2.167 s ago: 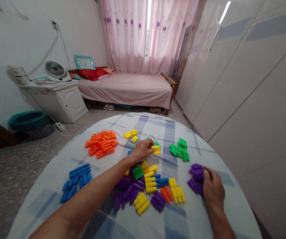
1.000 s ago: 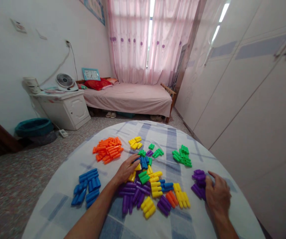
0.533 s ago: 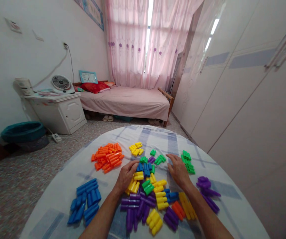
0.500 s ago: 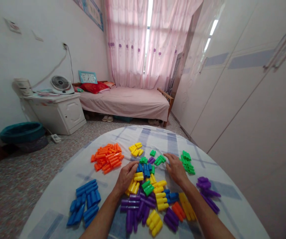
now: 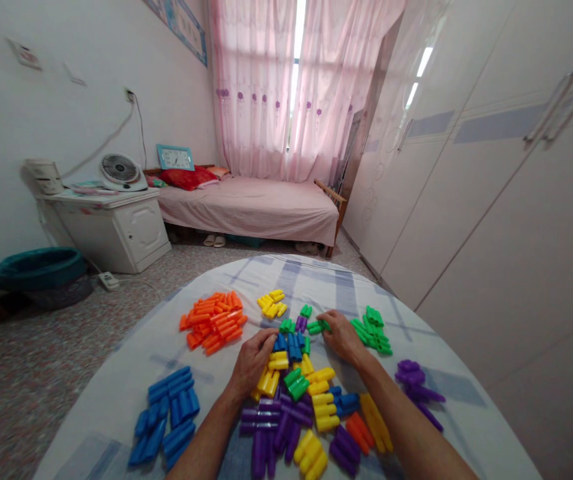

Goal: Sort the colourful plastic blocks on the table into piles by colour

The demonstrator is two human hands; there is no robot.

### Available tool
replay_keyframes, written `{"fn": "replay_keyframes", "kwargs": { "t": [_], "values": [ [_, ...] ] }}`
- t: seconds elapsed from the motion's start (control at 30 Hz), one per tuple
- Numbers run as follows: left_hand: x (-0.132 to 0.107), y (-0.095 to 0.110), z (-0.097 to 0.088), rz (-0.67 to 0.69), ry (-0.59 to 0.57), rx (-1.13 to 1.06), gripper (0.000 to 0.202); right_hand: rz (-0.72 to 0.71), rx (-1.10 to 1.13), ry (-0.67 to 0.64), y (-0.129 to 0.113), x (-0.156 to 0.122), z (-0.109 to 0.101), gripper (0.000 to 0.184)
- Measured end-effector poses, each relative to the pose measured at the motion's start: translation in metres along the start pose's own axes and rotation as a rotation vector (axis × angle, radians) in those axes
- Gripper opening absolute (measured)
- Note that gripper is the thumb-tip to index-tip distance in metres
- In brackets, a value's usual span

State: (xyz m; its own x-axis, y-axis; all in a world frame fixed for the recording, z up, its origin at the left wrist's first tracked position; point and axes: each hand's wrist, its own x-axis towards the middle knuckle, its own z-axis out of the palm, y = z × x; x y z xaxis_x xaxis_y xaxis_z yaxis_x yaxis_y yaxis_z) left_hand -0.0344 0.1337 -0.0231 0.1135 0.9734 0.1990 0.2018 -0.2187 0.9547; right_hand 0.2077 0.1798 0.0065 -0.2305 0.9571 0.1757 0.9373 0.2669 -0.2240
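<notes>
Fingers of my right hand (image 5: 340, 337) are closed on green plastic toy blocks (image 5: 316, 327), made of joined tubes, beyond the mixed pile. My left hand (image 5: 254, 360) rests at the pile's left edge with its fingers curled together, fingertips at the blue blocks (image 5: 294, 347); whatever they may hold is hidden. Next to that hand lie yellow blocks (image 5: 268, 381). A small purple block (image 5: 301, 324) and a green block (image 5: 306, 311) sit just left of my right hand. Nearer me in the pile are purple blocks (image 5: 260, 417) and a green block (image 5: 296, 385).
Orange blocks (image 5: 216, 321) and blue blocks (image 5: 179, 393) lie in heaps at left. Yellow blocks (image 5: 272, 303) are at the far side, green blocks (image 5: 374, 330) and purple blocks (image 5: 411, 373) at right. The round table (image 5: 246, 267) has a checked cloth; a bed (image 5: 251, 203) stands beyond.
My right hand has moved left and closed on the green blocks, which have turned flatter. The small purple block now stands more upright. My left hand has barely moved.
</notes>
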Motion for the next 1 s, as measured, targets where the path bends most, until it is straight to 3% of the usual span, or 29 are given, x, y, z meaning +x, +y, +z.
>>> {"fn": "replay_keyframes", "kwargs": {
  "t": [0.27,0.47,0.67,1.0],
  "values": [
    [0.0,0.003,0.0,-0.002,0.011,0.004,0.034,0.245,-0.211,0.117,0.044,0.009,-0.038,0.041],
    [0.0,0.002,0.001,0.008,0.03,-0.02,0.032,0.252,-0.294,0.017,0.059,0.003,-0.03,0.029],
    [0.0,0.002,0.002,-0.004,0.024,-0.021,0.032,0.161,-0.301,0.028,0.043,0.001,-0.026,0.034],
    [0.001,0.0,0.002,-0.013,0.023,-0.027,0.032,-0.129,-0.166,-0.075,-0.018,0.031,0.001,0.05]
  ]
}}
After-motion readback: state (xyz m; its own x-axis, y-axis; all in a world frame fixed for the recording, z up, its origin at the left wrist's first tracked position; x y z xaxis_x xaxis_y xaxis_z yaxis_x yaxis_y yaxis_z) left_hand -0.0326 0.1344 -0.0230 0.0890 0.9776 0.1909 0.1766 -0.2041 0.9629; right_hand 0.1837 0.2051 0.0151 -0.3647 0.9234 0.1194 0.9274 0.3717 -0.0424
